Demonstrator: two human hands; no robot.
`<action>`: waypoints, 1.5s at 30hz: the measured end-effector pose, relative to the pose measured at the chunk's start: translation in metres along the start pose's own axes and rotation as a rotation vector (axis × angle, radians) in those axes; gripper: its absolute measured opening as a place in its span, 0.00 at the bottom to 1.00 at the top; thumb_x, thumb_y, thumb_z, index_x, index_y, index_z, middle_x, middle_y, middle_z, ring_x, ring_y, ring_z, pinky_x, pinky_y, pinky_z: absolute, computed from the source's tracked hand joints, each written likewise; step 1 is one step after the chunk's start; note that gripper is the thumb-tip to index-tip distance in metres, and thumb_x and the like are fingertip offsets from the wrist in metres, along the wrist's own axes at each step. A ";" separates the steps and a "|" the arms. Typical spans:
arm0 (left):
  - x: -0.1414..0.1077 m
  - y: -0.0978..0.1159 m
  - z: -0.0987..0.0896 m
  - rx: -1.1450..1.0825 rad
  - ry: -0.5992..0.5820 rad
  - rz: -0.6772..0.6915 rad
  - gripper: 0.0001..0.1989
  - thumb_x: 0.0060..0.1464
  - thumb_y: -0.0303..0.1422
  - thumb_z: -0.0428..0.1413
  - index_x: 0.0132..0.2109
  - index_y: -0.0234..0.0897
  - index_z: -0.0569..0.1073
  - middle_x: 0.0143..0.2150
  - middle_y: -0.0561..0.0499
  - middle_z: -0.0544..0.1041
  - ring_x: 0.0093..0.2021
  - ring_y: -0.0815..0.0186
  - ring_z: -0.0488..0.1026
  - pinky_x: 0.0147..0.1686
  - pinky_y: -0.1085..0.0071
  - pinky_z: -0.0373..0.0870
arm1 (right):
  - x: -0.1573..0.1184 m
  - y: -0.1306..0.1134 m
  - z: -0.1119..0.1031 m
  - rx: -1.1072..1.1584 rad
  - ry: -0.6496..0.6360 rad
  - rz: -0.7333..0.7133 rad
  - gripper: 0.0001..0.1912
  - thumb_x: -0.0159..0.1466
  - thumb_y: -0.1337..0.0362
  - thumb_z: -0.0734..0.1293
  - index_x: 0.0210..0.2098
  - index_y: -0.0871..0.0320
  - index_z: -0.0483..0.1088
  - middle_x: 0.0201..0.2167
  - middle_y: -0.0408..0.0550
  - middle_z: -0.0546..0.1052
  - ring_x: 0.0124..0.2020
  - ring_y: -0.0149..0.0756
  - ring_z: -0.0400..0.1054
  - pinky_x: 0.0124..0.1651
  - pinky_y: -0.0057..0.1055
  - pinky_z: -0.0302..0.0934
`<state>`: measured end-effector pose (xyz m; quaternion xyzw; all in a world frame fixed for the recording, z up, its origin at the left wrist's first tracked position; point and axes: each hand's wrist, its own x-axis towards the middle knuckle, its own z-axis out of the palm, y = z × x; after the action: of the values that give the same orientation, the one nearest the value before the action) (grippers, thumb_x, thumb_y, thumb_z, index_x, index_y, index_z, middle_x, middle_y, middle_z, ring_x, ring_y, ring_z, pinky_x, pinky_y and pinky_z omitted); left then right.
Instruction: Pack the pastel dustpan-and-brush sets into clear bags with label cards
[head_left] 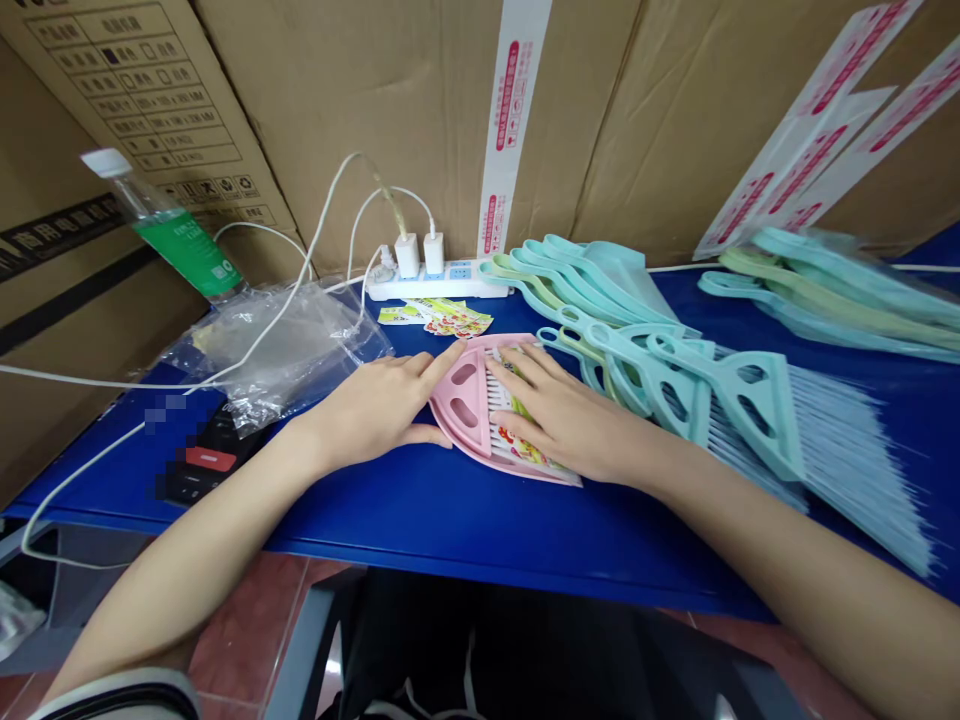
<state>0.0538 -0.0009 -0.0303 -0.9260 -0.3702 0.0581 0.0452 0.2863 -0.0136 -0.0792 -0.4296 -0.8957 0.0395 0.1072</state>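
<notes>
A pink dustpan lies on the blue table with a matching pink hand brush nested in it, white bristles to the right. My left hand is around the left end of the set, thumb at the near edge and index finger along the far edge; the handle is hidden under it. Across the bristles, my right hand lies flat with its fingers spread. Beneath these fingers is a colourful printed packet, partly covered.
Turquoise and green brushes and dustpans are piled at right, more at far right. Behind are small packets and a power strip. Clear plastic bags, a bottle and cables lie left. Cardboard boxes stand behind.
</notes>
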 end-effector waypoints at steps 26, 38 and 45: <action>0.001 0.006 -0.005 0.007 -0.017 -0.003 0.34 0.65 0.31 0.51 0.72 0.40 0.45 0.55 0.43 0.76 0.49 0.57 0.78 0.46 0.64 0.75 | -0.001 -0.003 -0.002 -0.164 0.076 0.017 0.30 0.72 0.53 0.50 0.63 0.66 0.64 0.61 0.66 0.69 0.65 0.63 0.56 0.62 0.65 0.53; -0.001 0.003 -0.024 0.238 -0.017 -0.413 0.23 0.68 0.45 0.44 0.63 0.37 0.65 0.55 0.39 0.76 0.54 0.51 0.75 0.43 0.65 0.72 | -0.004 0.004 0.004 -0.121 0.141 -0.025 0.30 0.72 0.49 0.51 0.64 0.58 0.61 0.64 0.62 0.66 0.64 0.58 0.59 0.61 0.61 0.57; 0.005 0.002 -0.015 0.311 -0.236 -0.664 0.19 0.66 0.34 0.47 0.57 0.24 0.68 0.50 0.29 0.77 0.52 0.44 0.76 0.41 0.63 0.71 | -0.003 0.004 0.003 -0.088 0.136 -0.050 0.28 0.71 0.51 0.53 0.62 0.61 0.65 0.62 0.63 0.68 0.64 0.57 0.60 0.62 0.59 0.57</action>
<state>0.0606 0.0000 -0.0157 -0.7246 -0.6395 0.2021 0.1584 0.2902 -0.0129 -0.0836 -0.4132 -0.8976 -0.0318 0.1500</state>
